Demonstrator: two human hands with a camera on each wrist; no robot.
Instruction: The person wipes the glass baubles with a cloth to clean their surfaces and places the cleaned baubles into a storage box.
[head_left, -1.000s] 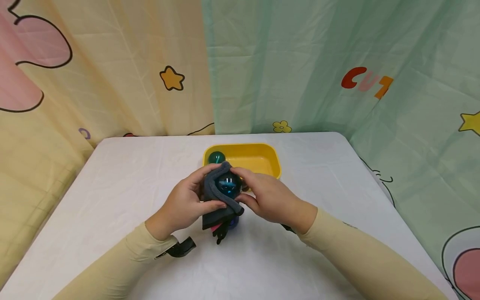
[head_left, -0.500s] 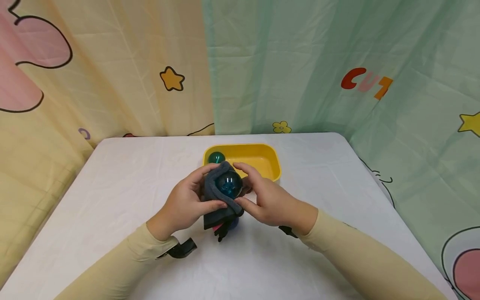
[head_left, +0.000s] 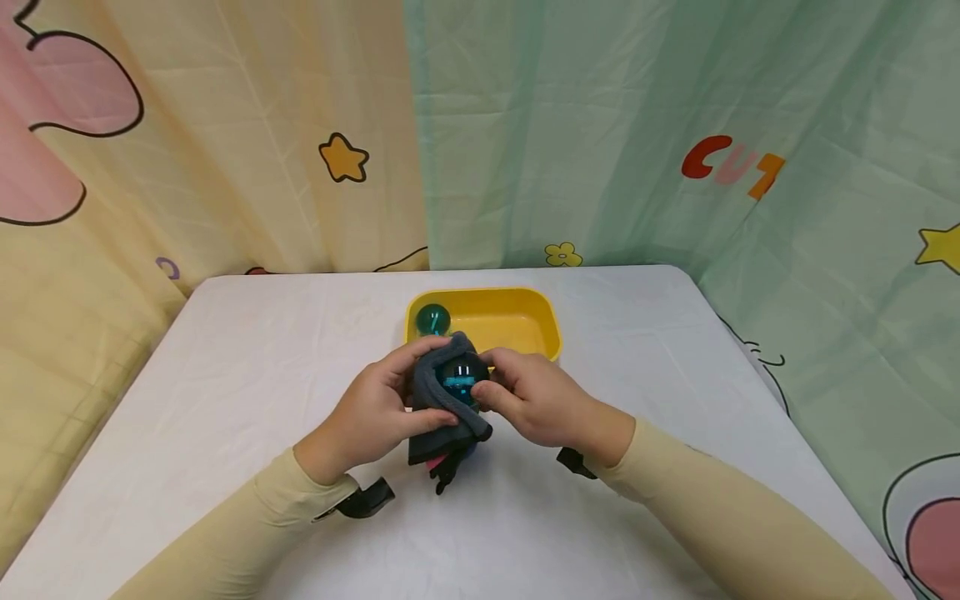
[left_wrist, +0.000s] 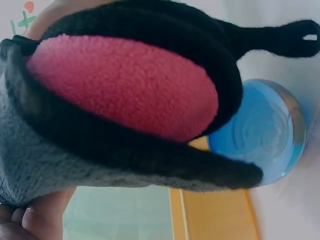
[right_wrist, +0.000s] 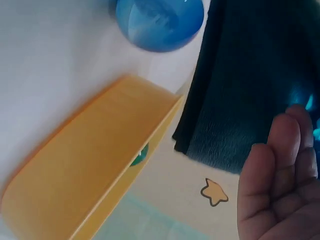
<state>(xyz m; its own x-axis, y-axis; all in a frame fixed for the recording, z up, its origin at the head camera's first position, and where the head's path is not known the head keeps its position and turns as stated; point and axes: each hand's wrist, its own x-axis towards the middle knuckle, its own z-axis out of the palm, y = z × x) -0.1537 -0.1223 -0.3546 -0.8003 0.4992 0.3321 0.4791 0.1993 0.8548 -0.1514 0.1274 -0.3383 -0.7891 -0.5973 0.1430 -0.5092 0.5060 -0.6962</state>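
Note:
My left hand grips a dark grey plush cloth with black edging, fingers behind it and thumb across its front. Nestled in the cloth's fold is a shiny dark teal ball. My right hand holds this ball from the right, thumb on its near side and fingers behind. The left wrist view shows a pink fleecy part under the cloth, plus a black loop. A clear blue ball sits below the cloth, mostly hidden in the head view.
A yellow tray stands behind the hands on the white-covered table. Inside its left end lies a green ball. Printed curtains hang behind and beside the table.
My right fingers lifted slightly off the teal ball's top, then closed on its right side. Ball and cloth have shifted a little right and down. The left hand keeps its grip.

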